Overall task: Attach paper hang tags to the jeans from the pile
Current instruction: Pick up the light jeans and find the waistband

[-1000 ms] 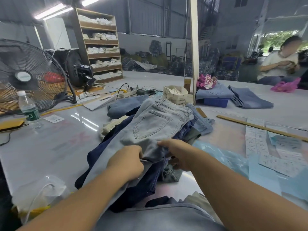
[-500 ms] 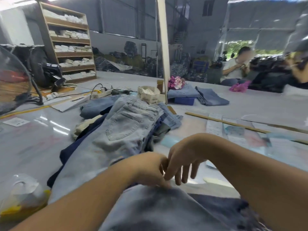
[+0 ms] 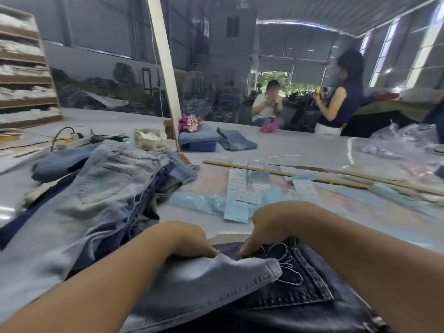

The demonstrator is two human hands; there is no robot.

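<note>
Jeans point(image 3: 288, 284) of dark denim are being held at the bottom centre of the frame, partly covered by a pale denim piece point(image 3: 204, 282) lying over their left side. The left hand point(image 3: 177, 239) is being pressed down with curled fingers on the pale fabric; whether a fold is being pinched cannot be told. The right hand point(image 3: 271, 227) is being curled onto the dark pair, its fingertips gripping the denim beside a stitched pocket point(image 3: 295, 277).

The paper hang tags point(image 3: 236, 193) are lying above the hands, towards centre right, their long axis running up and down the frame (the right hand is judged the nearer). A reach upward and away from the body is being called for.

The pile point(image 3: 103, 188) is occupying the left of the frame on a pale, glossy table point(image 3: 300, 150). A workshop with a slanted post point(image 3: 165, 68), shelving point(image 3: 24, 75) at upper left and two seated people at upper right is being shown behind.
</note>
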